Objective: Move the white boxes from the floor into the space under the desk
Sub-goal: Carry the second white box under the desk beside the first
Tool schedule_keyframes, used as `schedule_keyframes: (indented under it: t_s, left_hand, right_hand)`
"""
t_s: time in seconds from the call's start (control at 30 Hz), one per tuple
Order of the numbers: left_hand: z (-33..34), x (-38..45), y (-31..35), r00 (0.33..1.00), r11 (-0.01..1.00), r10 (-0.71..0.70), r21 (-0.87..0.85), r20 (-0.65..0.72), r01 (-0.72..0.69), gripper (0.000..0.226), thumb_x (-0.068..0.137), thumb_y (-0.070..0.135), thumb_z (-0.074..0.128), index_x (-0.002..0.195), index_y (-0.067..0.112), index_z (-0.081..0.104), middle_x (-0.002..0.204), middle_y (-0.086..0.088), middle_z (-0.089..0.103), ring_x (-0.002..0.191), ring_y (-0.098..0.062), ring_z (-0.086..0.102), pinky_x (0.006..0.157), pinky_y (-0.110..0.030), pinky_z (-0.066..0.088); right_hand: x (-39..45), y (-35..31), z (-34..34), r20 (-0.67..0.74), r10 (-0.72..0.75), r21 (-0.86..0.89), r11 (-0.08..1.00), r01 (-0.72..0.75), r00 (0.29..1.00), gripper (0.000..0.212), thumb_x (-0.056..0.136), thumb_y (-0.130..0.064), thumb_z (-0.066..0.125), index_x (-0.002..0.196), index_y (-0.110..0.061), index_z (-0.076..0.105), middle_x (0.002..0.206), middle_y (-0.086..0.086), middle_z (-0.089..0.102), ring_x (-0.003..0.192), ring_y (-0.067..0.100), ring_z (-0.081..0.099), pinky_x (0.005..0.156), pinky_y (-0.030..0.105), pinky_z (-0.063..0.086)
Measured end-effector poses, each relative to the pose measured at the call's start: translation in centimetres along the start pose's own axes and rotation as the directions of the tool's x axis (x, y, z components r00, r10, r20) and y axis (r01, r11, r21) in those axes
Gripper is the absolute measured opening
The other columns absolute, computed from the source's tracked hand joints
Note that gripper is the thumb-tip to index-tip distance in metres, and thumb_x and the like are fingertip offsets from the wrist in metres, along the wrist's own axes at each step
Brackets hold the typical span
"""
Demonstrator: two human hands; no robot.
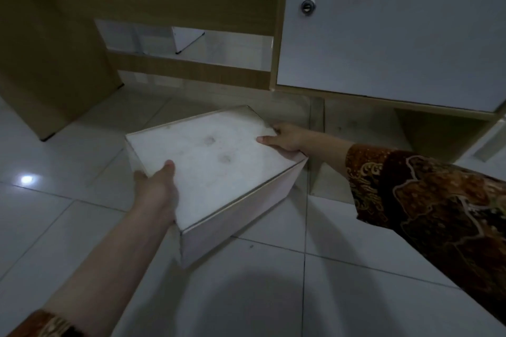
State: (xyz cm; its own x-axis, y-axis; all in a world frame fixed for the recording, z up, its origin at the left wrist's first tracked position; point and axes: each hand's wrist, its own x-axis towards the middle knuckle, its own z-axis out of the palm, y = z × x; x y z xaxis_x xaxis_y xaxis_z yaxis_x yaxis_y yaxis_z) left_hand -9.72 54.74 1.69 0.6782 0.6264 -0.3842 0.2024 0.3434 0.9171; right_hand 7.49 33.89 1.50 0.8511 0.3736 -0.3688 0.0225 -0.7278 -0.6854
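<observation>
A white box (216, 161) with a smudged lid sits skewed in the middle of the view, its near corner toward me, just in front of the desk opening. My left hand (158, 186) grips its left side with the thumb on the lid. My right hand (284, 138) grips its far right edge, thumb on top. Whether the box rests on the floor or is slightly lifted is unclear. The space under the desk (175, 96) opens beyond it, between a wooden side panel and the cabinet.
A wooden desk side panel (52, 68) stands at left. A white cabinet door with a lock (383, 35) hangs at right above a low open recess. A wooden back rail (191, 68) crosses the opening. Glossy white floor tiles (68, 227) spread around me.
</observation>
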Motion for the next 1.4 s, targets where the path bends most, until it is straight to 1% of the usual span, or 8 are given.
schedule_keyframes:
  t_s: [0.1, 0.4, 0.63, 0.83, 0.97, 1.13, 1.27, 1.4]
  left_hand:
    - [3.0, 0.9, -2.4, 0.993, 0.999, -0.03, 0.032, -0.115, 0.034, 0.071, 0.095, 0.023, 0.054, 0.152, 0.009, 0.014, 0.154, -0.019, 0.033, 0.136, -0.036, 0.04, 0.113, -0.049, 0.033]
    - [10.4, 2.3, -7.1, 0.926, 0.979, -0.205, -0.086, -0.317, 0.187, 0.075, 0.096, 0.034, 0.05, 0.154, 0.025, 0.003, 0.155, -0.022, 0.027, 0.138, -0.039, 0.035, 0.112, -0.047, 0.028]
    - [14.5, 0.1, -9.5, 0.947, 0.965, -0.245, 0.042, -0.208, 0.259, 0.079, 0.098, 0.037, 0.043, 0.152, 0.022, -0.013, 0.158, -0.027, 0.01, 0.142, -0.044, 0.025, 0.116, -0.052, 0.022]
    - [9.8, 2.6, -11.2, 0.978, 0.93, 0.207, 0.304, 0.026, -0.205, 0.111, 0.08, 0.026, 0.073, 0.152, 0.008, -0.01, 0.163, -0.016, 0.0, 0.151, -0.026, 0.003, 0.121, -0.035, 0.005]
    - [6.8, 5.6, -9.1, 0.947, 0.887, 0.262, 0.34, 0.185, -0.312, 0.107, 0.07, 0.034, 0.082, 0.15, 0.016, 0.013, 0.15, -0.009, 0.038, 0.132, -0.02, 0.044, 0.109, -0.034, 0.037]
    - [4.7, 6.6, -8.3, 0.682, 0.374, 0.51, 0.579, 0.523, -0.724, 0.063, 0.083, 0.061, 0.054, 0.134, 0.024, 0.054, 0.147, -0.012, 0.04, 0.139, -0.03, 0.035, 0.113, -0.042, 0.032]
    - [5.2, 6.3, -8.9, 0.453, -0.134, 0.372, 0.53, 0.81, -0.837, 0.076, 0.083, 0.073, 0.025, 0.148, 0.035, 0.032, 0.161, 0.002, 0.021, 0.15, -0.021, 0.013, 0.113, -0.05, 0.022]
    - [8.2, 6.1, -9.4, 0.451, -0.27, 0.335, 0.543, 0.827, -0.795, 0.06, 0.094, 0.049, 0.039, 0.15, 0.034, 0.025, 0.162, -0.001, 0.02, 0.15, -0.023, 0.015, 0.106, -0.053, 0.032]
  right_hand:
    - [3.2, 1.3, 0.9, -0.045, 0.025, -0.168, 0.985, -0.032, 0.999, 0.073, 0.094, -0.048, 0.046, 0.149, -0.008, 0.02, 0.156, 0.012, 0.027, 0.139, 0.03, 0.031, 0.109, 0.031, 0.028]
    - [6.7, 4.8, 0.7, -0.234, -0.136, -0.493, 0.87, 0.003, 0.963, 0.048, 0.101, -0.033, 0.024, 0.149, -0.029, 0.023, 0.16, 0.006, 0.014, 0.145, 0.028, 0.014, 0.119, 0.047, 0.009]
    - [2.4, 5.3, 1.9, -0.322, -0.135, -0.468, 0.883, -0.033, 0.937, 0.052, 0.098, -0.032, 0.033, 0.146, -0.014, 0.028, 0.156, 0.014, 0.023, 0.143, 0.03, 0.02, 0.117, 0.048, 0.017]
    - [-4.3, 5.6, 7.7, -0.291, -0.244, -0.463, 0.882, 0.087, 0.925, 0.056, 0.1, -0.038, 0.028, 0.15, -0.017, 0.017, 0.161, 0.01, 0.005, 0.148, 0.024, -0.002, 0.118, 0.043, -0.004]
    - [-6.6, 5.7, 11.1, -0.309, -0.35, -0.548, 0.825, 0.135, 0.884, 0.056, 0.1, -0.044, 0.016, 0.15, -0.02, 0.018, 0.161, 0.004, 0.012, 0.149, 0.018, 0.002, 0.117, 0.041, -0.008]
    - [-7.3, 7.0, 11.1, -0.331, -0.562, -0.731, 0.661, 0.171, 0.758, 0.041, 0.091, -0.038, 0.052, 0.124, -0.015, 0.063, 0.129, 0.006, 0.064, 0.122, 0.026, 0.057, 0.099, 0.045, 0.049]
    - [-6.3, 8.8, 9.2, -0.338, -0.63, -0.765, 0.617, 0.185, 0.699, 0.04, 0.092, -0.03, 0.044, 0.12, -0.012, 0.065, 0.124, 0.008, 0.067, 0.118, 0.027, 0.061, 0.095, 0.044, 0.052]
    - [-5.7, 10.1, 7.2, -0.384, -0.606, -0.78, 0.617, 0.107, 0.696, 0.038, 0.085, -0.011, 0.063, 0.122, -0.005, 0.063, 0.125, 0.015, 0.065, 0.118, 0.031, 0.059, 0.095, 0.046, 0.051]
